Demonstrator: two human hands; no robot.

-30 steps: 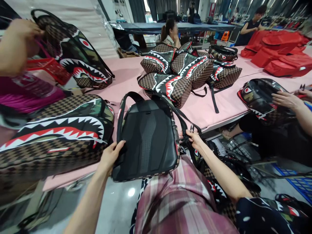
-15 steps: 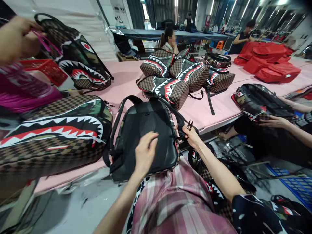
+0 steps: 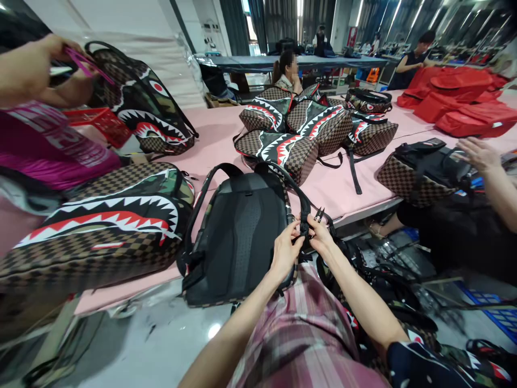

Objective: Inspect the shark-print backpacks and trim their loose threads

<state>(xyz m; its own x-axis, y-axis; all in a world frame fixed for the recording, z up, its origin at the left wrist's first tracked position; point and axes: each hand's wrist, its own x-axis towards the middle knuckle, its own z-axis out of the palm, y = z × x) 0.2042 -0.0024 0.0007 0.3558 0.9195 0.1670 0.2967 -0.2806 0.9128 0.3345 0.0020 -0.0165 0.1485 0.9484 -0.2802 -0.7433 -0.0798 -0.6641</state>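
A backpack lies with its black padded back up, half on the pink table's front edge and half on my plaid-trousered lap. My left hand and my right hand meet at its right shoulder strap, both pinched on the strap near the buckle. My right hand also holds small thread snips, whose tips stick up between the fingers.
A shark-mouth backpack lies to the left, another stands behind it, and a pile sits mid-table. A person in pink at the left holds a pink tool. A co-worker's hand reaches over a bag at right. Red bags lie far right.
My left hand slid from the backpack's left edge across the back panel to the right strap, joining my right hand. The co-worker at right turned their bag over.
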